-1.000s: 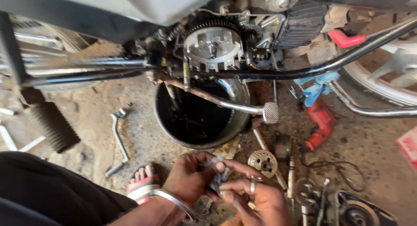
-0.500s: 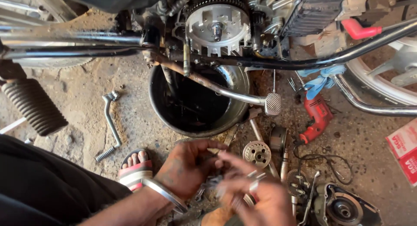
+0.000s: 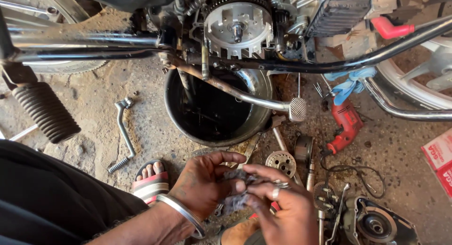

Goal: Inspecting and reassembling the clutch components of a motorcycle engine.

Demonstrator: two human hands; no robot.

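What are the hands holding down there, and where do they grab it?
Both hands, left hand and right hand, pinch a small greyish part between the fingertips; blur hides what it is.

Engine (image 3: 240,26) at top centre; pan (image 3: 212,108) on the ground directly below it. Kick lever (image 3: 123,132) left of pan; footpeg (image 3: 46,113) further left. Drill (image 3: 346,125) right of pan. Round plate (image 3: 281,162) just below pan's right rim. Engine cover (image 3: 376,224) at lower right. Left hand (image 3: 205,184) and right hand (image 3: 278,207) meet below pan, over a small part (image 3: 235,198); sandalled foot (image 3: 150,179) to their left.
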